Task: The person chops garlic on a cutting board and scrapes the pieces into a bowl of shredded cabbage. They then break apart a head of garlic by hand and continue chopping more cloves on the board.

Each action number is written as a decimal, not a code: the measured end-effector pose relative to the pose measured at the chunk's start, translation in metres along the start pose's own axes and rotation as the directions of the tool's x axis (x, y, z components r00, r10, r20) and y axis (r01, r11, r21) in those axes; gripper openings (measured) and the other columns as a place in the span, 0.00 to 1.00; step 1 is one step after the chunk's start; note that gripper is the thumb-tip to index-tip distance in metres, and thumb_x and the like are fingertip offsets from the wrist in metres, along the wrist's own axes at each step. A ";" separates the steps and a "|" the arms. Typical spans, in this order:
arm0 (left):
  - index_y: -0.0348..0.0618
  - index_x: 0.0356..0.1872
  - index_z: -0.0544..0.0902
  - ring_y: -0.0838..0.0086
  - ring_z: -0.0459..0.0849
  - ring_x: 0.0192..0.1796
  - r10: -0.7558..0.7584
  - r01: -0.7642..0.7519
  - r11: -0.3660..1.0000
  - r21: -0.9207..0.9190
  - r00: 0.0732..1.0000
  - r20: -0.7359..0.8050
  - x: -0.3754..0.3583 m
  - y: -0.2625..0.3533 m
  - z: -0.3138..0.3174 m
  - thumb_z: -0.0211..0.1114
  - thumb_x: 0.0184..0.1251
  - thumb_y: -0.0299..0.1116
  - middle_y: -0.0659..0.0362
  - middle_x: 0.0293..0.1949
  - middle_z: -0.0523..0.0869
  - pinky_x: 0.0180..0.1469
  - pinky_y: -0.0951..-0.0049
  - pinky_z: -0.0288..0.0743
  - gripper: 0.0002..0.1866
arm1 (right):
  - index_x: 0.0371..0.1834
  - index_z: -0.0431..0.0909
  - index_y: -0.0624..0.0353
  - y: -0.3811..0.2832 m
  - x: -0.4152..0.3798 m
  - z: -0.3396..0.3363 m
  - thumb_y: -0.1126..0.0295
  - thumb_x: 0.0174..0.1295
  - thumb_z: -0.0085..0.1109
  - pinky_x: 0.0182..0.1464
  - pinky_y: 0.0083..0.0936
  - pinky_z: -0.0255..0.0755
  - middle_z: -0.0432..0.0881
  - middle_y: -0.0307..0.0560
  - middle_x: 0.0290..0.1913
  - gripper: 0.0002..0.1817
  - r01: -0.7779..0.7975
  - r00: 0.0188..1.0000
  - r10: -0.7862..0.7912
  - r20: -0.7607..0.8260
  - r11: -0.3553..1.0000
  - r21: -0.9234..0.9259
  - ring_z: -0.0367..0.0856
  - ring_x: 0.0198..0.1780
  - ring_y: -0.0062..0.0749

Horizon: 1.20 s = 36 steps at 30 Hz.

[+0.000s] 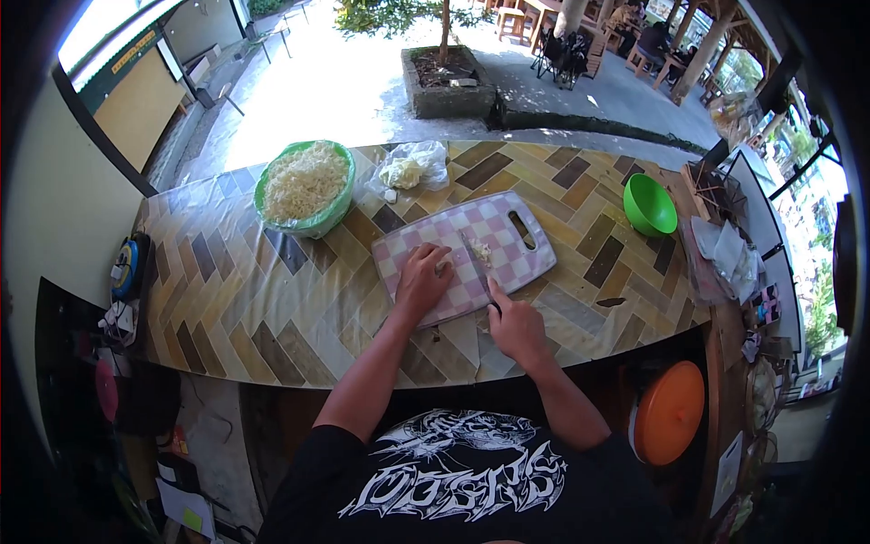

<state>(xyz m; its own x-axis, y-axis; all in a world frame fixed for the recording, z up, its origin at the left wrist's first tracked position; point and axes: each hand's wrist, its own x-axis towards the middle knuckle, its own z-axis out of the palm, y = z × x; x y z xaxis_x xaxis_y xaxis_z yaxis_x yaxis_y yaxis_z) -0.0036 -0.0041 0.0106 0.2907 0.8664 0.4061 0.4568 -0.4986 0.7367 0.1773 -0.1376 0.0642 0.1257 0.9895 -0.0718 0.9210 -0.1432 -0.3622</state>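
A pink-and-white checkered cutting board [412,245] lies at an angle on the counter in front of me. My right hand [518,328] is closed round the dark handle of a knife [475,259], whose blade points away from me across the board. On the board, the curled fingers of my left hand [424,279] press a small pale piece of food [443,265], partly hidden, just left of the blade. Finely chopped pale bits [481,252] lie along the blade's right side.
A green bowl [333,218] heaped with white shreds or grains stands at the back left, beside a clear plastic bag [410,169] of pale pieces. At the right are an empty green bowl [650,206] and plastic bags [728,260]. An orange lid [671,412] sits below the counter [290,349].
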 end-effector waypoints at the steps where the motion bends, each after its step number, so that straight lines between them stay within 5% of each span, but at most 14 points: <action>1: 0.37 0.50 0.91 0.49 0.89 0.54 0.012 -0.011 1.000 -0.015 1.000 0.012 0.000 -0.002 0.000 0.72 0.67 0.29 0.48 0.49 0.90 0.59 0.54 0.82 0.13 | 0.85 0.68 0.43 -0.005 -0.001 -0.002 0.61 0.75 0.59 0.45 0.60 0.83 0.90 0.62 0.33 0.34 -0.015 1.000 0.015 -0.002 1.000 0.026 0.91 0.39 0.64; 23: 0.34 0.45 0.91 0.48 0.90 0.48 0.161 -0.158 0.985 -0.072 0.986 0.046 0.004 -0.014 -0.004 0.71 0.69 0.28 0.47 0.46 0.91 0.53 0.54 0.83 0.09 | 0.83 0.69 0.60 -0.077 0.012 0.023 0.70 0.72 0.54 0.45 0.55 0.87 0.91 0.64 0.36 0.34 -0.124 0.991 0.122 -0.054 0.992 -0.021 0.93 0.39 0.63; 36: 0.34 0.46 0.91 0.48 0.89 0.51 0.072 -0.063 0.994 -0.087 0.992 0.102 0.010 -0.010 -0.005 0.71 0.70 0.28 0.48 0.47 0.90 0.56 0.54 0.82 0.09 | 0.83 0.66 0.68 -0.090 0.004 0.018 0.74 0.70 0.53 0.43 0.53 0.87 0.90 0.65 0.35 0.36 -0.137 0.990 0.136 -0.039 0.991 -0.013 0.93 0.36 0.60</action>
<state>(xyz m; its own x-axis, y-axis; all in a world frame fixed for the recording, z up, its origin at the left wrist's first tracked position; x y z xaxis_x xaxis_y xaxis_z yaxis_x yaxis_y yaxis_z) -0.0096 0.0098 0.0097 0.4075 0.8207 0.4006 0.3626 -0.5480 0.7538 0.0884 -0.1209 0.0802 0.2639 0.9608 -0.0843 0.8999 -0.2768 -0.3370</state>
